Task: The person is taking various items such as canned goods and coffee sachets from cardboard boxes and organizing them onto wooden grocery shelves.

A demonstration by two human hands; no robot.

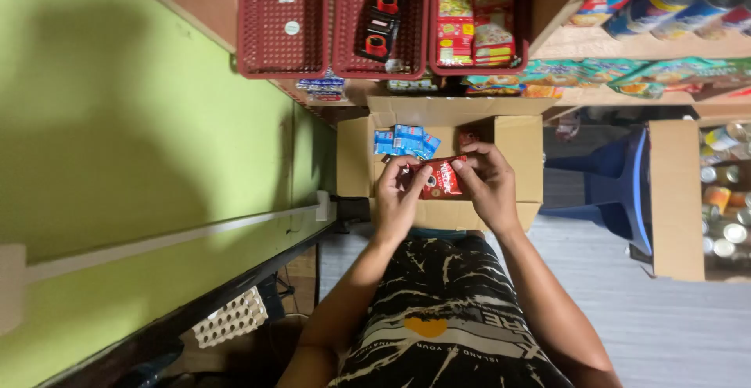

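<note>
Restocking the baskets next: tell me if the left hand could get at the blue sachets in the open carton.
Probably yes. The blue sachets lie uncovered in the open carton, just beyond the left hand, though it now shares the red sachet with the right hand.

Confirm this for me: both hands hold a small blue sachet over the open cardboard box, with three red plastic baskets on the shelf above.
Not quite: the small sachet held by the left hand and the right hand is red, not blue, as the head view shows. Blue packets lie inside the open cardboard box. The rest holds: three red plastic baskets sit on the shelf above.
</note>
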